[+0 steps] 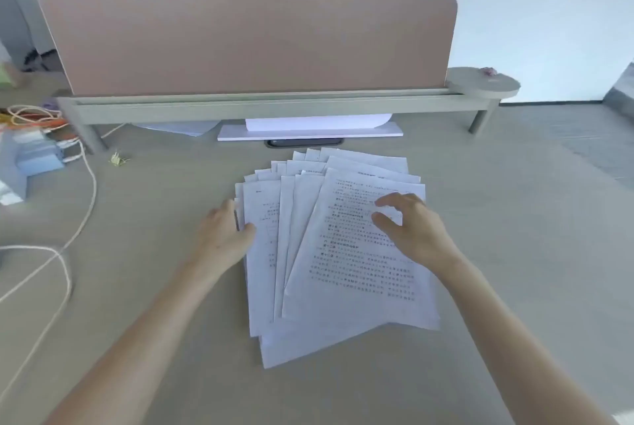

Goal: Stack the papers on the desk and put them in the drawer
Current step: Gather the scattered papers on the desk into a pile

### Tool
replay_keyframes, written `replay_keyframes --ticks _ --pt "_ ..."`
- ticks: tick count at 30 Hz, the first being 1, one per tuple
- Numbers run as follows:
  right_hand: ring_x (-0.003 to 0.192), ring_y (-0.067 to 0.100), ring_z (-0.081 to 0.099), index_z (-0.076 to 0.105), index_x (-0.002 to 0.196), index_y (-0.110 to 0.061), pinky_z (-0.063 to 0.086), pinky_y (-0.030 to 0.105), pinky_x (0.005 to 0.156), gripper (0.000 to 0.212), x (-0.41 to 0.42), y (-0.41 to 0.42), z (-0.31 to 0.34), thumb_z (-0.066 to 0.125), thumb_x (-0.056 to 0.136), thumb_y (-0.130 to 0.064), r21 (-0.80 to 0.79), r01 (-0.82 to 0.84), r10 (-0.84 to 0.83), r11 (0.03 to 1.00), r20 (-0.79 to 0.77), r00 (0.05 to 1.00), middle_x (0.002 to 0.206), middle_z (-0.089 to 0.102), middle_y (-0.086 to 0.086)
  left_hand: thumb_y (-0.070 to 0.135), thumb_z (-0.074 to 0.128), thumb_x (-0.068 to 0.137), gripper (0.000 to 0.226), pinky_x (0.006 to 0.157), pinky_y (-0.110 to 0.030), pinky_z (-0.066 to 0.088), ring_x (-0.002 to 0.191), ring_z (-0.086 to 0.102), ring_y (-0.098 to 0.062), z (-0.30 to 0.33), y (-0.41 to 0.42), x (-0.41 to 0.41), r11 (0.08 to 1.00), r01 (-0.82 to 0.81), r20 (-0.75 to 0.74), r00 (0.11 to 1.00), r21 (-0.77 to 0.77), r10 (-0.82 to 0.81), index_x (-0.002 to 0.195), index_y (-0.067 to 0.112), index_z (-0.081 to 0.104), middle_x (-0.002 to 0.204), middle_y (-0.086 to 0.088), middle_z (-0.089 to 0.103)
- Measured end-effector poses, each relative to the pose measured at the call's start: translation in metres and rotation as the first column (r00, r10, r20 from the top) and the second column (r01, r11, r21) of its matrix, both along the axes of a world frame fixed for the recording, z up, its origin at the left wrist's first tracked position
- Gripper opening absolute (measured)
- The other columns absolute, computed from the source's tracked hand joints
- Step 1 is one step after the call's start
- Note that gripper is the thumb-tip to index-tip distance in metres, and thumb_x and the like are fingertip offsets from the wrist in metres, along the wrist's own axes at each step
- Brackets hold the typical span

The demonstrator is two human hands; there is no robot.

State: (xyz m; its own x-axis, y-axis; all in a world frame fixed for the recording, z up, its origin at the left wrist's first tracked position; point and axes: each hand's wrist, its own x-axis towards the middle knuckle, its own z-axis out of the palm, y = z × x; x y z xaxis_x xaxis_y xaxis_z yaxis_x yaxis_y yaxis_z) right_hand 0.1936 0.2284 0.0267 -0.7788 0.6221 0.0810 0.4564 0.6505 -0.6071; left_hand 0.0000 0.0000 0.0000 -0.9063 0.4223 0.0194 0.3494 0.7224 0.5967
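Several printed white papers [346, 263] lie fanned out in a loose pile at the middle of the beige desk [497, 253]. My left hand [224, 234] rests against the pile's left edge, its thumb on the leftmost sheet and fingers at the side. My right hand [411, 229] hovers over or lightly touches the top sheet on the right, fingers spread and curled. No drawer is in view.
A pink divider panel [247, 44] on a grey rail closes the desk's far side. Under the rail lie a white board with paper [308, 131] and a dark phone [303, 142]. White cables [65, 253] and blue boxes [37, 157] sit at the left. People stand behind the divider.
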Motion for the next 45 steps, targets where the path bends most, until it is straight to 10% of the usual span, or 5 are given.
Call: replay_keyframes --ticks 7,14,30,37,45 --pt "0.133 0.038 0.044 0.038 0.145 -0.018 0.034 0.047 0.106 0.060 0.013 0.008 -0.018 0.044 0.097 -0.054 0.054 0.286 -0.288 0.957 0.333 0.898 0.141 0.050 0.018 0.019 0.054 0.090 0.030 0.078 -0.029 0.042 0.096 0.059 -0.025 -0.010 -0.010 0.001 0.998 -0.049 0.072 0.996 0.030 0.047 0.117 0.008 0.058 0.103 -0.005 0.068" --pt "0.140 0.037 0.036 0.036 0.148 -0.020 0.028 0.047 0.111 0.064 -0.029 0.018 -0.040 0.044 0.096 -0.056 0.145 0.269 -0.302 0.952 0.303 0.904 0.148 0.048 0.011 -0.003 0.045 0.081 0.021 0.071 -0.030 0.035 0.078 0.045 -0.022 -0.023 0.010 -0.031 0.996 -0.008 -0.031 0.999 0.089 0.010 0.087 0.017 0.050 0.083 -0.006 0.053" --pt "0.133 0.040 0.042 0.038 0.148 -0.017 0.035 0.045 0.105 0.055 -0.047 0.006 -0.031 0.050 0.097 -0.033 0.016 0.303 -0.301 0.953 0.174 0.938 0.140 0.051 0.018 0.003 0.045 0.090 0.033 0.058 -0.016 0.042 0.086 0.062 -0.020 -0.011 0.018 -0.017 0.970 -0.023 0.065 0.998 0.244 0.007 0.120 0.006 0.059 0.104 -0.009 0.069" --pt "0.113 0.033 0.053 0.049 0.087 -0.011 0.030 0.039 0.081 0.015 -0.032 0.012 -0.036 0.042 0.095 -0.020 0.184 0.299 -0.333 0.937 0.202 0.921 0.096 0.059 0.008 -0.002 0.049 0.085 0.031 0.076 -0.022 0.040 0.096 0.062 -0.019 -0.004 0.010 -0.005 0.964 -0.103 0.108 0.991 0.246 0.078 0.110 0.003 0.067 0.111 -0.010 0.072" --pt "0.065 0.033 0.037 0.028 0.063 -0.014 0.021 0.033 0.047 0.031 -0.065 0.018 -0.046 0.046 0.086 -0.006 0.171 0.223 -0.239 0.960 0.076 0.968 0.056 0.036 0.004 -0.004 0.047 0.088 0.034 0.083 -0.016 0.039 0.106 0.066 -0.020 -0.017 0.028 -0.026 0.955 -0.052 0.068 0.997 0.292 0.033 0.110 0.005 0.071 0.109 -0.010 0.074"
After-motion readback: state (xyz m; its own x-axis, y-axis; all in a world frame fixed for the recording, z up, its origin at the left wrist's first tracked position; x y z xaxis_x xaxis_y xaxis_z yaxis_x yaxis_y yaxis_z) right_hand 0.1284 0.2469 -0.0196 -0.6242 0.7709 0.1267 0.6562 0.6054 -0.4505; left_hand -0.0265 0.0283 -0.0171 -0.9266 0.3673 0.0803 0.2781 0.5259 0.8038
